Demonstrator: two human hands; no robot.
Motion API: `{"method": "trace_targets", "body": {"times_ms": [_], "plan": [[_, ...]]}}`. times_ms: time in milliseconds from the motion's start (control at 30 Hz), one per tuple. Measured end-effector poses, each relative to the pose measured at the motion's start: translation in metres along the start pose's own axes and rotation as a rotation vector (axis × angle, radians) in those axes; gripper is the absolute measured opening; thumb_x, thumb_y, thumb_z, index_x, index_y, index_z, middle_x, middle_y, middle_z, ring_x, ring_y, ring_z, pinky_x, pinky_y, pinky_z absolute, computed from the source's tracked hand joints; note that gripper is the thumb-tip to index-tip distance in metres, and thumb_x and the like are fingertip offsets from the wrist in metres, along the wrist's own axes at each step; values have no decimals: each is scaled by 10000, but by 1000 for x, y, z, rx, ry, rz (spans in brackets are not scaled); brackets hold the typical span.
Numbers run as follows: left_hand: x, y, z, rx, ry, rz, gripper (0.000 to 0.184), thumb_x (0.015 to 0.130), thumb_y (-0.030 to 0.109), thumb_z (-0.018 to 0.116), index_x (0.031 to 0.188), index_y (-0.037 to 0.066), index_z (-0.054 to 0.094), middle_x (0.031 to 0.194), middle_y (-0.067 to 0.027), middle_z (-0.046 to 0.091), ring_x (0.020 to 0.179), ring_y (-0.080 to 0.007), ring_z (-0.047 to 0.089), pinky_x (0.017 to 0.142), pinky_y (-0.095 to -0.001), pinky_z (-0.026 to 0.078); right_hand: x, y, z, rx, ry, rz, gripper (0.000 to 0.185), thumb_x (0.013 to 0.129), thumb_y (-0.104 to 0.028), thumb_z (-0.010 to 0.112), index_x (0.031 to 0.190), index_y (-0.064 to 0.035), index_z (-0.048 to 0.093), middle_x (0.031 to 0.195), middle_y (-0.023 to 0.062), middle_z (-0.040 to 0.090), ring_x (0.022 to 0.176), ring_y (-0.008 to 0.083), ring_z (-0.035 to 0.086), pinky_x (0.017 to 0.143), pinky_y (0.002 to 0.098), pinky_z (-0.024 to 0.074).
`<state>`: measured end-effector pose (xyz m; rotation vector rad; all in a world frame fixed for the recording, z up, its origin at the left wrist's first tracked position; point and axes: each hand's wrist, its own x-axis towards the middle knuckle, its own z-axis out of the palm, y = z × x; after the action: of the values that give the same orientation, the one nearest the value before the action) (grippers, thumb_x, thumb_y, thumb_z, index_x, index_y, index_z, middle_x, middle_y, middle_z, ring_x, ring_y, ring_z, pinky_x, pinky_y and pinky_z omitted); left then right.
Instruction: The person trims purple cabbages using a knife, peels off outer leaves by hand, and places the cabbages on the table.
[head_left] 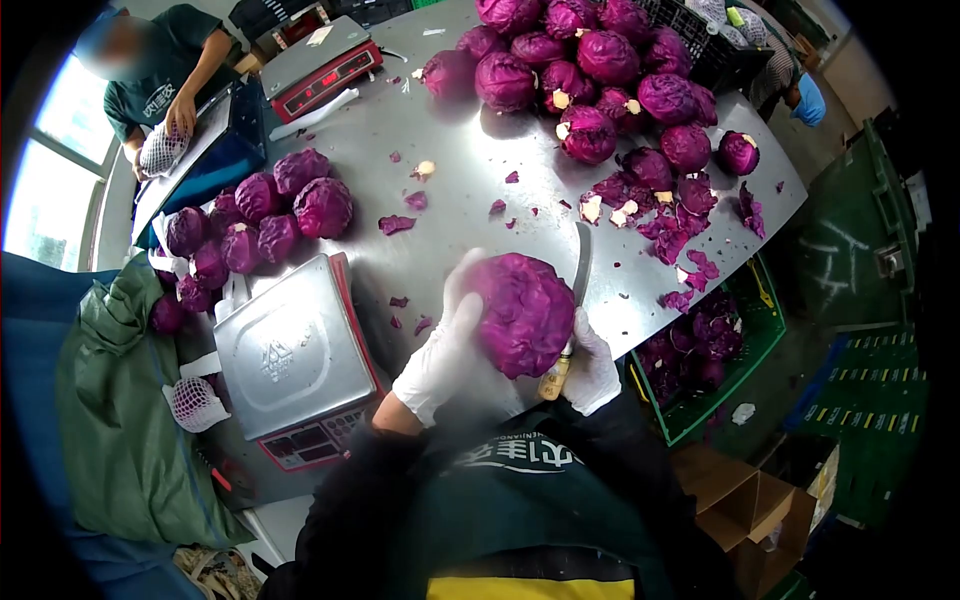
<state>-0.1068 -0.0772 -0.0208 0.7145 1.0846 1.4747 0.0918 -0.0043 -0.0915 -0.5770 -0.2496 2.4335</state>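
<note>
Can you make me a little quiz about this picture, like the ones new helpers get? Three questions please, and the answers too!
1. Which of the worker's grips has the knife?

2. True or false: the left grip is holding a purple cabbage.

3. Pick one. What colour is the crate beside the table, on the right of the picture?
A) red
B) green
C) white

Key:
1. The right grip.
2. True.
3. B) green.
</note>
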Motion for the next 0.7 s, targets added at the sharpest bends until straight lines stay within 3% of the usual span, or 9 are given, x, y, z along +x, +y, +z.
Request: {"method": "trace_targets", "body": {"times_ms": [67, 167, 200, 267, 367, 500, 567, 667, 700], "plan": [[-2, 0, 0, 63, 69, -45, 629, 1027, 466, 432, 1528, 141, 234, 1533, -89, 310, 1412, -244, 335, 1166, -434, 291, 1, -7, 8, -25, -121, -22, 580, 923, -297, 683, 1396, -51, 453, 1303, 76, 571, 1176, 226, 571, 1002, 384, 473], [-2, 4, -7, -160, 36, -293, 704, 992, 547, 436, 1533, 148, 227, 1554, -97, 299, 1414, -275, 347, 1158, -485, 300, -4, -15, 64, -447, -125, -378, 668, 867, -246, 744, 1438, -61, 452, 1093, 14, 617, 751, 79, 570, 613, 225, 474], [-2, 5, -10, -289, 2, -407, 731, 979, 576, 437, 1535, 150, 225, 1559, -100, 301, 1412, -286, 354, 1155, -504, 303, -6, -19, 64, -578, -137, -381, 721, 828, -163, 767, 1452, -48, 427, 1181, 38, 603, 774, 73, 576, 656, 225, 485], [-5, -2, -3, -205, -82, -268, 781, 946, 634, 433, 1528, 147, 248, 1545, -112, 334, 1399, -302, 377, 1146, -529, 315, -10, -25, 65, -860, -166, -378, 817, 770, -41, 799, 1474, -29, 386, 1330, 75, 567, 801, 66, 586, 727, 223, 500], [-5, -7, -4, -518, -35, -295, 806, 918, 676, 454, 1503, 140, 312, 1506, -125, 399, 1381, -314, 404, 1133, -547, 334, -5, -18, 62, -900, -252, -460, 812, 753, -5, 800, 1465, -37, 411, 1342, 43, 553, 775, 23, 577, 732, 194, 484], [-5, -13, -8, -701, 114, -330, 710, 902, 569, 563, 1440, 124, 434, 1467, -125, 455, 1346, -318, 443, 1117, -542, 358, -11, -17, 79, -625, -11, -354, 747, 789, 14, 753, 1458, -65, 430, 992, -4, 582, 630, 25, 528, 544, 167, 432], [-5, -21, -15, -800, 163, -316, 707, 868, 530, 592, 1424, 114, 455, 1457, -126, 466, 1321, -315, 466, 1105, -528, 374, -7, -19, 64, -650, 55, -233, 626, 854, -45, 706, 1433, -79, 470, 1022, 2, 575, 625, 34, 527, 549, 174, 438], [-8, -15, -14, -752, 83, -215, 714, 869, 542, 568, 1427, 110, 454, 1457, -129, 466, 1321, -310, 466, 1099, -519, 381, -3, -7, 53, -684, 171, -5, 507, 897, -100, 676, 1379, -56, 526, 847, -28, 572, 619, 44, 507, 555, 175, 417], [-7, -24, -23, -829, 94, -266, 777, 894, 639, 523, 1454, 111, 416, 1474, -135, 446, 1345, -315, 442, 1110, -538, 367, -2, -4, 52, -609, 63, -26, 504, 893, -97, 674, 1374, -51, 531, 848, -29, 574, 613, 45, 505, 556, 179, 417]]}}
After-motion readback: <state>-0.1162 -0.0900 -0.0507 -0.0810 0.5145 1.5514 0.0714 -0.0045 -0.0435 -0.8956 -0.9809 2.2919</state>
